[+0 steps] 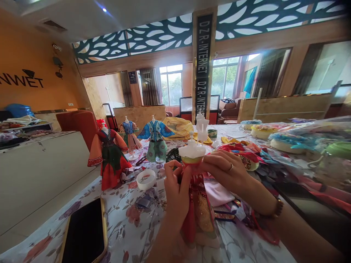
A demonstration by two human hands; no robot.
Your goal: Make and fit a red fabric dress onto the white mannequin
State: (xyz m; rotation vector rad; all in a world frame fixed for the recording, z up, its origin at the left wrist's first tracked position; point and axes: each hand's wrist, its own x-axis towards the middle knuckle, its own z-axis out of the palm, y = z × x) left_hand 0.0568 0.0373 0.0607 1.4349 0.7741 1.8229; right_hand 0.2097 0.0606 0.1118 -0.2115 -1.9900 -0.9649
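Observation:
A small white doll mannequin (192, 149) stands upright in front of me, dressed in a long red and gold doll dress (201, 204). My left hand (177, 186) pinches the top edge of the dress at the mannequin's chest, thumb and fingers pressed together. From the other side, my right hand (226, 170), with a ring on one finger, grips the same upper edge. A yellowish band shows just above the fingertips. The mannequin's shoulders and neck are bare. What lies right between the fingertips is partly hidden.
Dressed mannequins stand to the left, one in red and green (106, 157), one in blue (155, 138). A white round dish (146, 179) and a phone (85, 232) lie nearer. Cloth pieces (219, 191) pile up on the right, beside plastic-wrapped items (309, 135). A bare mannequin (202, 128) stands behind.

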